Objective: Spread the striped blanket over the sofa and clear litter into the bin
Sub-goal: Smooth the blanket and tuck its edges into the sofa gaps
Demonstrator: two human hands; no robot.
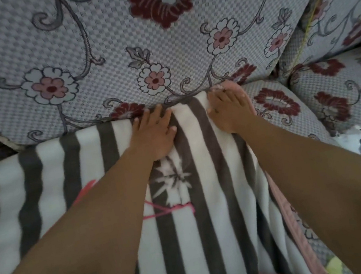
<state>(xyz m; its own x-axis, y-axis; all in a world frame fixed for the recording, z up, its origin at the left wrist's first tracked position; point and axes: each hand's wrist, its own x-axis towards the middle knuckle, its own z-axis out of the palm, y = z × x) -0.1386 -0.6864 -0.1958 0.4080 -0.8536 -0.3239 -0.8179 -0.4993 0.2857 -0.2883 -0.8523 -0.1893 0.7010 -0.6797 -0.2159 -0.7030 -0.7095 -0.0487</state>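
Note:
The grey-and-white striped blanket (208, 180), edged in pink, lies over the sofa seat and reaches up to the crease under the flowered back cushion (111, 40). My left hand (157, 133) presses flat on the blanket's top edge at that crease, fingers spread. My right hand (230, 109) lies close beside it at the blanket's pink top right corner, fingertips pushed into the crease. Whether either hand pinches the cloth I cannot tell. A white scrap of litter (347, 140) lies on the bare seat to the right.
The flowered sofa seat (335, 99) continues to the right of the blanket, with another cushion (348, 1) at the upper right. A yellowish scrap (334, 264) shows at the lower right edge. No bin is in view.

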